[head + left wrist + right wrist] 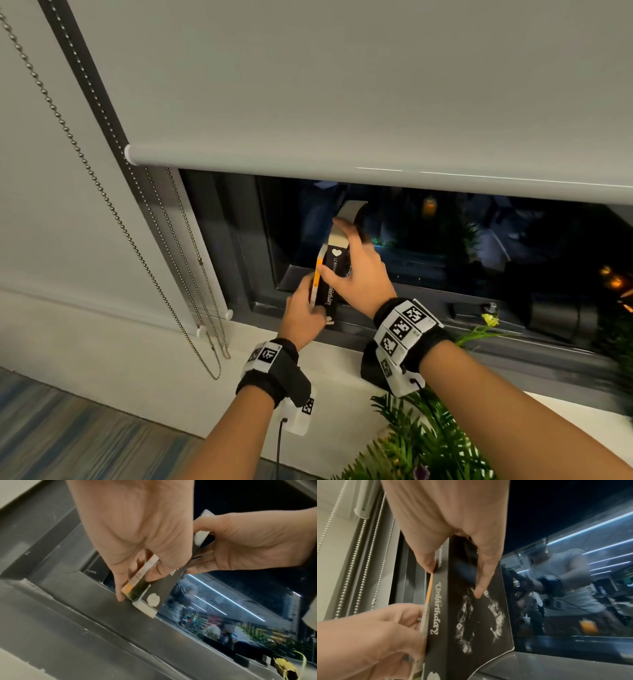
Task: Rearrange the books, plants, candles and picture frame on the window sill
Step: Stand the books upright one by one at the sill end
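A black book with "Unbirthday" on its spine stands upright on the dark window frame ledge, leaning a little to the right. My right hand grips its top, thumb on the spine side and fingers down the front cover. A thin yellow-spined book stands pressed against the black book's left side. My left hand pinches this thin book low down, close to the ledge. Both books' bottom corners touch the frame in the left wrist view.
A green fern-like plant fills the lower right of the white sill, with a yellow flower further right. A dark object sits behind my right wrist. Bead chains hang at the left. The roller blind covers most of the window.
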The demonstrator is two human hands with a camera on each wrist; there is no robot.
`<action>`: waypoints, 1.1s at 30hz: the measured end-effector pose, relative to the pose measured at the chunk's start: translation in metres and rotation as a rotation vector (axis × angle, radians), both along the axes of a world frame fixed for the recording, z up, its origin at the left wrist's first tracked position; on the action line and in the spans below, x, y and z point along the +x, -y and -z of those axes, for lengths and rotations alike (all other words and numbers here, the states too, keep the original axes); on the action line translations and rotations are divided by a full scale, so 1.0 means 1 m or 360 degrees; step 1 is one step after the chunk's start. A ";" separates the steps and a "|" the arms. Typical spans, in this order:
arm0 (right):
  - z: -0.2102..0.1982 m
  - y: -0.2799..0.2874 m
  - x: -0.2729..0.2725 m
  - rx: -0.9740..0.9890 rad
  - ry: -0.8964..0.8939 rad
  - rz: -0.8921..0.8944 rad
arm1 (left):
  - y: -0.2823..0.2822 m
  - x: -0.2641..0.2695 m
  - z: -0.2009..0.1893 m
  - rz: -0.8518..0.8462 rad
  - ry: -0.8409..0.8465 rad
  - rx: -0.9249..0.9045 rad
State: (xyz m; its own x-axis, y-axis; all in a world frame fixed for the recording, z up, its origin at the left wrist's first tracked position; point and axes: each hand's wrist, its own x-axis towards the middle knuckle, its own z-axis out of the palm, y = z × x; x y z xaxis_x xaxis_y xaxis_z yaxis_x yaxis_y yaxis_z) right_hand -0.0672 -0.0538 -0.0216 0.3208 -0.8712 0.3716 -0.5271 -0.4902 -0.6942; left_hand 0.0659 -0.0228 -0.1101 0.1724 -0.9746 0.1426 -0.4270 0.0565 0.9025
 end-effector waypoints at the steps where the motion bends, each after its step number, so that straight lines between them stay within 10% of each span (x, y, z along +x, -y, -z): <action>1: 0.000 0.001 0.001 0.0005 -0.0010 -0.0009 | -0.001 0.001 0.000 -0.0027 0.0023 -0.0032; 12: -0.002 -0.005 0.010 0.0075 0.0100 -0.0179 | -0.010 0.000 -0.010 -0.0494 -0.0048 -0.0409; 33: -0.007 -0.005 0.035 -0.0099 0.0075 -0.0239 | -0.011 0.032 -0.046 -0.0089 0.0071 -0.0509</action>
State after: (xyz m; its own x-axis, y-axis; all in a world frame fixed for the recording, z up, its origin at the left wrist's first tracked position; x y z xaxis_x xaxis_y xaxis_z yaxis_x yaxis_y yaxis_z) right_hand -0.0318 -0.0493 -0.0149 0.4265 -0.7898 0.4409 -0.4123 -0.6036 -0.6824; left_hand 0.0982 -0.0116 -0.0636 0.2112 -0.8683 0.4488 -0.4761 0.3096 0.8231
